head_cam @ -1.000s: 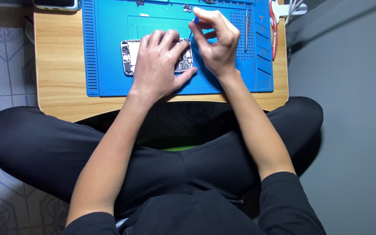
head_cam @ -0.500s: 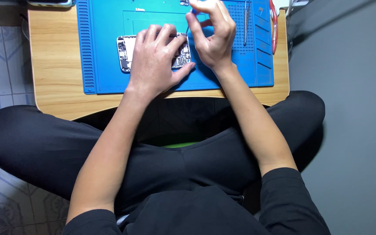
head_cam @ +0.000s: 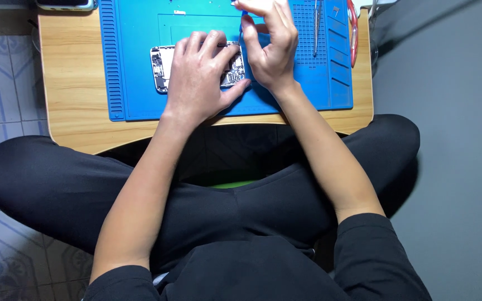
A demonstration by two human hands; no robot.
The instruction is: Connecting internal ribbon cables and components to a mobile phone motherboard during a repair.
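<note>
Your left hand (head_cam: 199, 78) lies flat, palm down, fingers spread over the opened phone (head_cam: 163, 68), pinning it to the mat; not gripping, just pressing. Your right hand (head_cam: 271, 47) is pinched narrow on a thin blue tool (head_cam: 243, 22), tip pointing down toward the phone's right end, just beside your left fingertips.

Phone: back/screen off, internals exposed. You see a pale metal frame w/ small boards and dark parts at the left end, more circuitry at the right end by your thumb. Middle is hidden under your hand. It lies lengthwise, approx. centre of the blue work mat (head_cam: 135, 83).

Mat sits on a wooden table (head_cam: 73, 78). Metal tweezers (head_cam: 317, 25) and a red-handled tool (head_cam: 353, 30) lie on the mat's right side, well apart from the phone.
</note>
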